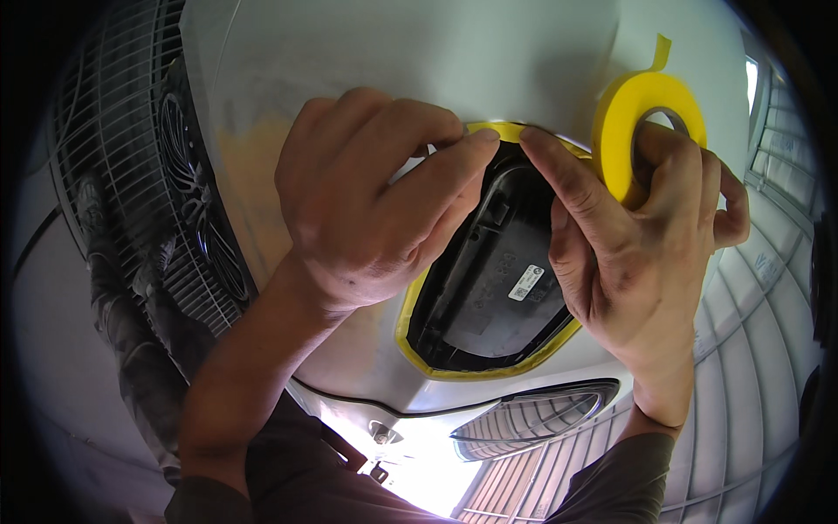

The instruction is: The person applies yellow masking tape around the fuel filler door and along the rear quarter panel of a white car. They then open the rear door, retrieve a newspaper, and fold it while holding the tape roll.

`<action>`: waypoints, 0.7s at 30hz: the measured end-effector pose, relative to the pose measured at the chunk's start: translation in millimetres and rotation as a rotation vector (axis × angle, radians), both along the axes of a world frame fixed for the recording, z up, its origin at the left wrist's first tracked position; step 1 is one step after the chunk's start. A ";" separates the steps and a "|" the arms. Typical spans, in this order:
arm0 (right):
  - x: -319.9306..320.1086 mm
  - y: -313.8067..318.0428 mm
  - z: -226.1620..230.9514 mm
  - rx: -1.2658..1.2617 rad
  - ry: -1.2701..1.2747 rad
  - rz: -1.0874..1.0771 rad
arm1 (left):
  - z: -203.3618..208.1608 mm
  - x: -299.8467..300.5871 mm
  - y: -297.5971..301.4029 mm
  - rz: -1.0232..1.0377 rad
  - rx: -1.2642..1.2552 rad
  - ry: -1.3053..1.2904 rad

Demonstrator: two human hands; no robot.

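Observation:
My left hand (380,196) is closed, its thumb and index fingertips pinching at the yellow masking tape (502,132) along the upper edge of an opening. That opening sits in a pale grey vehicle body panel (489,61) and frames a black plastic part (489,288) with a small white label. My right hand (642,227) carries a roll of yellow masking tape (618,131), with fingers through its core. Its index fingertip presses on the taped edge, just right of my left thumb. A short loose tape end sticks up from the roll. Yellow tape also lines the opening's lower edge.
A dark glossy oval panel (537,419) lies below the opening, reflecting a grid. Metal grating (122,113) and a black fan-like part (188,166) are on the left, with a person's trouser legs (144,367). A gridded, pale wall (751,349) curves along the right.

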State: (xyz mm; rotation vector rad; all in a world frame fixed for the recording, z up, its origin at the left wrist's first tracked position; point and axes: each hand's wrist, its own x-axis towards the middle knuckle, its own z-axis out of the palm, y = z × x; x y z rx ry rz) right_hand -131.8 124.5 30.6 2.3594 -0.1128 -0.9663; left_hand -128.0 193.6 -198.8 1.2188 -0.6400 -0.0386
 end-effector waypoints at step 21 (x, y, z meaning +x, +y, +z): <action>-9.9 6.1 -1.3 -0.074 0.048 0.014 | -4.4 3.3 4.6 -0.023 0.050 -0.099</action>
